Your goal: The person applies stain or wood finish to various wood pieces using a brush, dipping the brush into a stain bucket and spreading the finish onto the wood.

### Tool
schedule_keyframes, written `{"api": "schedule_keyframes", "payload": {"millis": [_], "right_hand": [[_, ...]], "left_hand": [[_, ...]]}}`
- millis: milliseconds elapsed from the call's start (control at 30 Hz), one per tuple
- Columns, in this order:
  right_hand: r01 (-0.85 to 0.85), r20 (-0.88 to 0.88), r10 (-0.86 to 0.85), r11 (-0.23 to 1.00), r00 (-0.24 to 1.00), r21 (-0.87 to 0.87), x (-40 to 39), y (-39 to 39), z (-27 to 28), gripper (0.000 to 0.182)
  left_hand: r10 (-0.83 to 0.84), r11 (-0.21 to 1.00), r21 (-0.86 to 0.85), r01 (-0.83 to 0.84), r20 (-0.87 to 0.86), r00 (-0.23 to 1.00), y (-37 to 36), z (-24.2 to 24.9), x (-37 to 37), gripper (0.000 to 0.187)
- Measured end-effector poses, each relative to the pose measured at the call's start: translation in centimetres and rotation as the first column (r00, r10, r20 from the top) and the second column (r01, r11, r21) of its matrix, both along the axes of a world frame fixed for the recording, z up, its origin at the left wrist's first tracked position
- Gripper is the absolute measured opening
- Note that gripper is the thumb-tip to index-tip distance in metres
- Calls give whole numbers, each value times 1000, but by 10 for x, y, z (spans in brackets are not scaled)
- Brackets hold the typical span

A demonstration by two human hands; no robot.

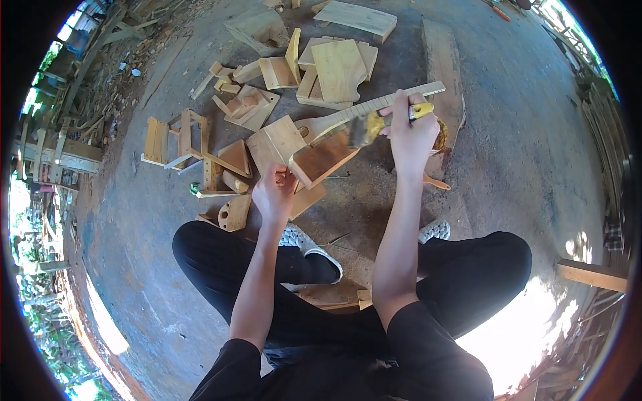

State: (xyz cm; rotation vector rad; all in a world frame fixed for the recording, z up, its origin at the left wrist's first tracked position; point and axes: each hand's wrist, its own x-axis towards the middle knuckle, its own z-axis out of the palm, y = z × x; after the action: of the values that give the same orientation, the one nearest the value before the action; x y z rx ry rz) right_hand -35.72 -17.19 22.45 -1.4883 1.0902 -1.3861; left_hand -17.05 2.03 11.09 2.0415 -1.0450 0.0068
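Observation:
My right hand (412, 140) is closed around a wide paintbrush (422, 110) with a yellow handle. Its dark bristles overlap the end of a guitar-shaped wooden piece (326, 159) in this view. That piece has a long, pale neck (394, 99) with crosswise lines and a box-like body with a reddish-brown side. My left hand (273, 194) grips the body's near left corner with curled fingers. Partly hidden behind my right wrist is a round container (441, 137) with yellow-brown stains. A second brush (437, 182) lies on the ground just below it.
Beyond the piece lie several wooden boards and blocks (340, 70). Small slatted wooden frames (175, 139) stand to the left, near a board with holes (234, 213). A long plank (442, 63) lies at the far right. My crossed legs (468, 277) frame the near floor.

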Motion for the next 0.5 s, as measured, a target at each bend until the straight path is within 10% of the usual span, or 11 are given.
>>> {"api": "schedule_keyframes", "payload": {"millis": [333, 500], "right_hand": [[-232, 220, 191, 956, 957, 179, 18, 3, -6, 28], [5, -64, -3, 999, 998, 34, -11, -20, -20, 30]], "left_hand": [[14, 1000, -6, -14, -12, 1000, 2, -1, 2, 28], [-19, 1000, 15, 18, 54, 998, 3, 0, 0, 27]]}}
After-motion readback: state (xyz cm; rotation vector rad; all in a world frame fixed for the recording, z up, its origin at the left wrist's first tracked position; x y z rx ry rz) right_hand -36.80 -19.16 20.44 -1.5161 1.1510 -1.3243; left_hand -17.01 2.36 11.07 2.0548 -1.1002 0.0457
